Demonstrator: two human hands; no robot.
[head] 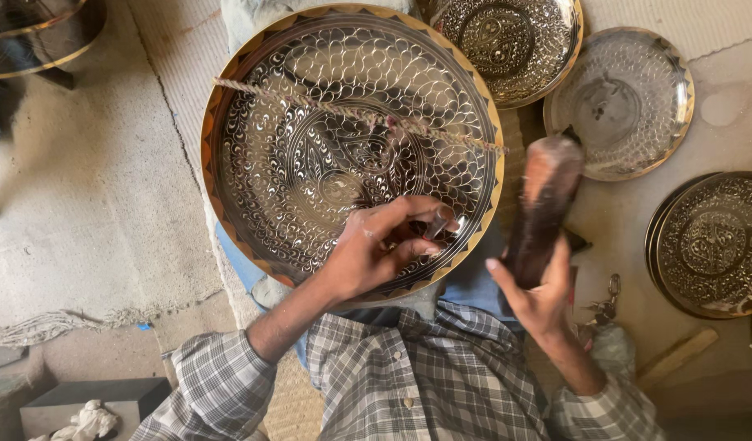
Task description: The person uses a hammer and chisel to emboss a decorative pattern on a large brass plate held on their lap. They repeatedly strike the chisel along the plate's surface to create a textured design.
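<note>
Item: tray (253, 98), large, round, engraved metal with a gold-toned rim, resting tilted across my lap. A rope (343, 110) crosses its face, well above my grip.

Left hand (376, 245): fingers closed together around a small metal punch (435, 224), pinched near its top, tip set on the tray's lower right area just inside the rim. The heel of the hand rests on the tray.

Right hand (539, 290): clamped round the lower end of a wooden mallet (543, 204), whose head stands above the grip, off the tray's right edge and clear of the punch.

Handling, as I judge it: the tray is stiff and probably weighty for its width, its polished face slippery (the engraved lines are what would suffer from a scrape). Best taken by the rim, at opposite sides. The punch is thin, hard and smooth, so it wants a firm pinch. The mallet is rigid and looks top-heavy; gripping it low gives swing.

Beyond my right hand: three smaller engraved plates (621, 102) on the floor, and keys (609, 302) just beside the wrist.
</note>
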